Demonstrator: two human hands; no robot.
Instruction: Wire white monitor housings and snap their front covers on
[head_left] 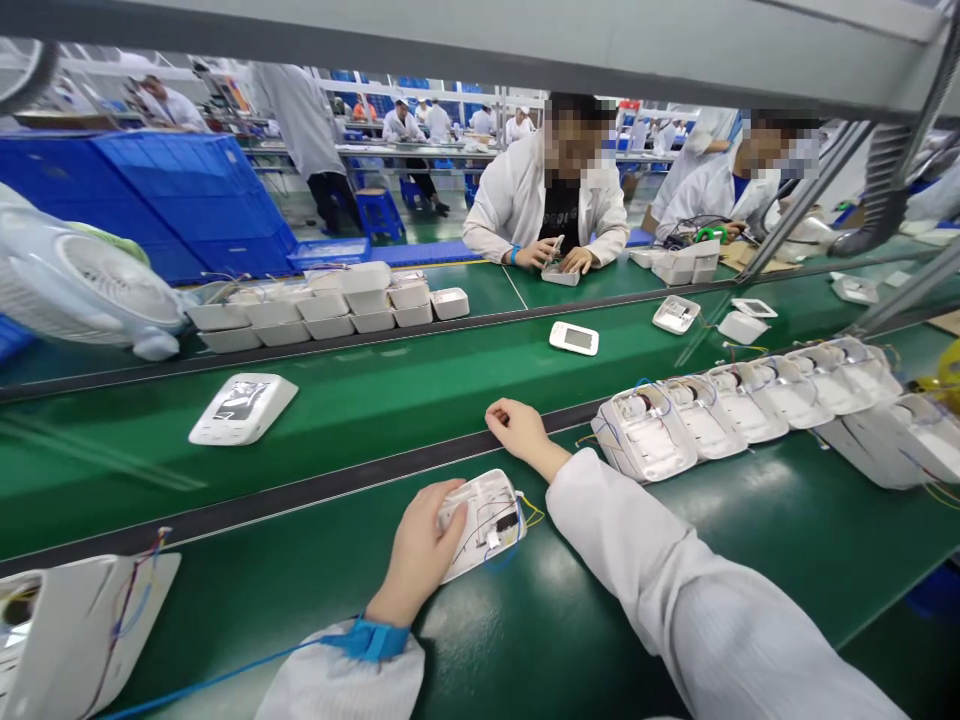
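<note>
My left hand (424, 545) grips the left side of an open white plastic housing (480, 525), thumb inside and fingers over its far edge. The housing lies on the green bench, its hollow side up, with a black part and thin blue, yellow and dark wires at its right end. Beyond it, my right hand (517, 430) hovers near the dark rail at the belt's edge, apart from the housing. Its fingers are curled together, and whatever may be in them is hidden. A blue wrist strap (371, 638) with a cord circles my left wrist.
A row of wired white housings (649, 440) stands at the right; another housing (90, 630) is at near left. The green belt (390, 385) carries a white device with a screen (241, 410) and a smaller unit (574, 338). A co-worker (551, 200) handles a housing opposite.
</note>
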